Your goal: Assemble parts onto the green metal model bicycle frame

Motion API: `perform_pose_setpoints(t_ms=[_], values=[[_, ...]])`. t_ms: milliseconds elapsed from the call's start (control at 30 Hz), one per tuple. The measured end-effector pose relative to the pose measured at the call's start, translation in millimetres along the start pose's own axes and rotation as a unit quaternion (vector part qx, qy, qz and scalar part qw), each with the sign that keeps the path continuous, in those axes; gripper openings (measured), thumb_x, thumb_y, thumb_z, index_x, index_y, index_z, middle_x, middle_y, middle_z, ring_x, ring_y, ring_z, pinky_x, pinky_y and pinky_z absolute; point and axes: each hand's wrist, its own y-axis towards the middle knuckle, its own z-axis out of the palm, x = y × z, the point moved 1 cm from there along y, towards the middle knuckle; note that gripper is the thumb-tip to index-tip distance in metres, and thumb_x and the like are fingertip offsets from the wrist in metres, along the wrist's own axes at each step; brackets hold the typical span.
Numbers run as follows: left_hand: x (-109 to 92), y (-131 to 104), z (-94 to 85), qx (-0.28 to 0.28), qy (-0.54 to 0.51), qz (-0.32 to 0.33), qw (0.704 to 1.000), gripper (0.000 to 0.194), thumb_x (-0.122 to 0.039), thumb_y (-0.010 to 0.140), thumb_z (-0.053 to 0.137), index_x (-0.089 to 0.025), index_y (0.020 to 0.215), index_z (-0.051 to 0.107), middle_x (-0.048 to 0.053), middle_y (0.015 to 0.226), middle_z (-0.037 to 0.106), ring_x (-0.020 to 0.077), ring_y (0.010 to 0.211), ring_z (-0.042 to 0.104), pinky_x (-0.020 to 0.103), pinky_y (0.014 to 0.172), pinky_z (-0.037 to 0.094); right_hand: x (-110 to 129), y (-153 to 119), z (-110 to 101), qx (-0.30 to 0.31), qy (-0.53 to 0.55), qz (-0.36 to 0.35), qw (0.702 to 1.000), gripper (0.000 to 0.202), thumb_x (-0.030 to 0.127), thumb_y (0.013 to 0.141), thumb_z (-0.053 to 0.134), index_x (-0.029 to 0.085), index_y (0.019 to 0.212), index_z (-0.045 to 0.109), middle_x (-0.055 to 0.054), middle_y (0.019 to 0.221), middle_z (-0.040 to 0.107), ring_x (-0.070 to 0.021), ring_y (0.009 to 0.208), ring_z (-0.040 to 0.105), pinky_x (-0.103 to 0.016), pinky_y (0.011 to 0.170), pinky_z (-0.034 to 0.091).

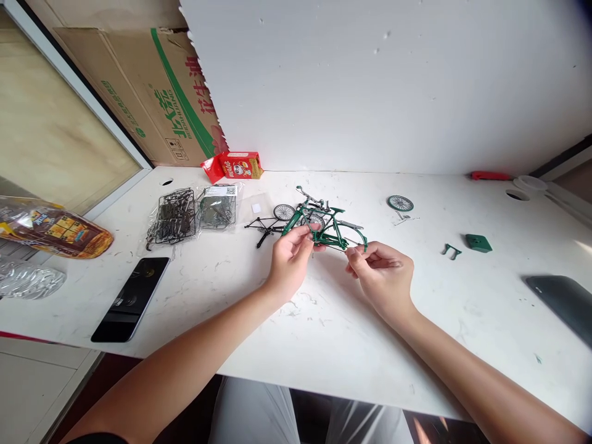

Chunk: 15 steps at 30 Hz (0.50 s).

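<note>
A small green model bicycle [333, 227] is held up over the white table between both hands. My left hand [292, 258] pinches the front part of its frame between thumb and fingers. Low at the rear, around the back mudguard, my right hand [382, 271] is closed; its fingertips hide whether they grip the bicycle or a small part. Behind the bicycle lie a spoked wheel [283, 213] and a black frame-like part [264, 229]. To the right are another spoked wheel [400, 203], a small silvery part [405, 217], a green bracket [451, 250] and a green block [478, 243].
Bagged dark part frames [174, 216] lie at the left, near a black phone [132, 300], a plastic bottle [30, 279] and a snack pack [55, 228]. A red box [240, 165] stands at the back. A dark flat object [562, 302] sits far right.
</note>
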Motion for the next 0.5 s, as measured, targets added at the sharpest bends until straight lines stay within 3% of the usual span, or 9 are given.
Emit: perform_pose_setpoints(t_ms=[300,500], values=[[-2.5,-3.9,-1.7,0.016,0.028,0.044,0.999,0.035,-0.044,0.098,0.073,-0.016,0.119,0.075,0.015,0.132,0.075,0.0213,0.099,0.076,0.036,0.094,0.061,-1.3,-0.6,-4.2,0.018,-0.03,-0.07,0.997,0.04,0.046,0.09,0.082,0.021,0.066,0.063,-0.003,0.067,0.069,-0.015,0.058,0.06,-0.029,0.056,0.047],[1.8,1.9,-2.7,-0.004,0.018,0.027,0.999,0.037,-0.044,0.094,0.077,-0.014,0.117,0.075,0.016,0.126,0.077,0.0217,0.094,0.077,0.036,0.092,0.061,-2.3,2.6,-1.6,0.016,-0.014,-0.055,0.998,0.039,0.045,0.093,0.08,0.021,0.067,0.063,-0.001,0.065,0.066,-0.0131,0.054,0.056,-0.029,0.055,0.044]])
